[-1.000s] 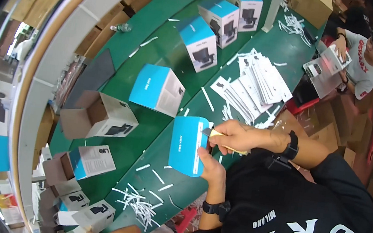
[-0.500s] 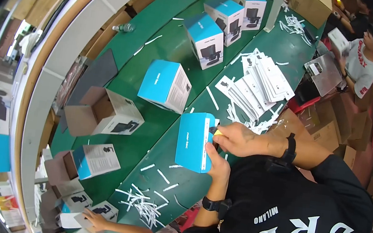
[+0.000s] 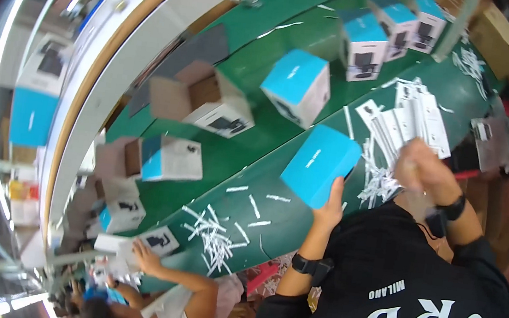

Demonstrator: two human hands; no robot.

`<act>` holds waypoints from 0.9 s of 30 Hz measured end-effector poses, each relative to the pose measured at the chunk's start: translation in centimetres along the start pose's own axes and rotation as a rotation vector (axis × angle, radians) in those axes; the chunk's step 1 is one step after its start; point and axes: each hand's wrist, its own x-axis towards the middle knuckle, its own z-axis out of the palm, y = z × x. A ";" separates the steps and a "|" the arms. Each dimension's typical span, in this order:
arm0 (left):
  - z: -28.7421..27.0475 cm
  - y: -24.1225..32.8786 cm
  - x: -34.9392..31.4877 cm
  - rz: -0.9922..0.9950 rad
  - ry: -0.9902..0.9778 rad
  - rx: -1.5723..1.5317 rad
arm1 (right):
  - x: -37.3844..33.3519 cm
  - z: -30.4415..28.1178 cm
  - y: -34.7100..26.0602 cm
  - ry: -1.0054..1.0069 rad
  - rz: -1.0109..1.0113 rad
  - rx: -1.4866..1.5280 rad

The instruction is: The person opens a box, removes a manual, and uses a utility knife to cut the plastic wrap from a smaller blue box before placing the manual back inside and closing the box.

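Note:
A closed blue-topped carton (image 3: 320, 165) is tilted over the green table's near edge, and my left hand (image 3: 330, 205) grips its near corner with the thumb along the side. My right hand (image 3: 426, 170) is lifted away from the carton, near the white printed sheets (image 3: 408, 124). Motion blurs it; its fingers look curled in, and what they hold I cannot make out. Loose white paper strips (image 3: 378, 186) lie between the carton and that hand. Another heap of strips (image 3: 213, 236) lies on the table to the left.
Closed cartons (image 3: 298, 85) stand farther back, several in a row (image 3: 364, 45). Two opened cartons (image 3: 219, 107) (image 3: 169, 158) are at left. A co-worker's hand (image 3: 147, 257) touches a small carton at lower left. A post (image 3: 455, 28) rises at the far right.
My right hand has pulled off the carton's edge and swung to the right, no longer showing the yellow-handled tool. The carton has turned in my left hand. The whole view has shifted.

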 end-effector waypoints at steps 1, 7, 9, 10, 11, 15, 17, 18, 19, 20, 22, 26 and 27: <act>-0.1 0.8 0.1 -0.048 0.086 -0.107 | -1.9 -1.8 1.2 0.033 0.453 0.681; -0.1 5.0 0.0 -0.301 0.320 -0.603 | 1.5 -1.5 0.7 -0.287 0.477 -0.756; -2.0 5.5 -1.3 -0.314 0.305 -0.618 | 5.7 1.8 -1.6 -0.127 0.545 -0.548; -2.6 5.9 -1.6 -0.295 0.347 -0.563 | 7.1 2.6 -1.9 -0.080 0.502 -0.506; -2.9 6.3 -1.6 -0.274 0.390 -0.507 | 7.8 3.0 -1.0 -0.063 0.502 -0.508; -2.4 7.6 -2.0 -0.143 0.546 -0.305 | 8.8 3.7 3.0 -0.237 0.066 -0.562; -3.9 8.0 -1.7 -0.151 0.485 0.019 | 8.2 3.5 3.8 -0.297 0.038 -0.561; -5.1 8.1 -1.6 -0.165 0.396 0.335 | 7.8 3.9 4.4 -0.305 0.039 -0.549; -5.8 8.0 -1.8 -0.179 0.294 0.646 | 7.3 4.4 5.2 -0.247 -0.013 -0.575; -6.0 7.6 -2.3 -0.192 0.294 0.650 | 6.7 4.8 5.9 -0.186 -0.063 -0.601; -6.8 6.6 -2.3 0.026 0.275 0.824 | 6.6 5.4 6.3 -0.130 -0.131 -0.615; -6.2 7.5 -2.0 0.136 0.317 0.869 | 3.7 6.4 6.3 -0.017 -0.066 -0.510; -5.8 7.6 -2.2 0.137 0.345 0.847 | 3.4 6.5 6.5 -0.031 -0.051 -0.517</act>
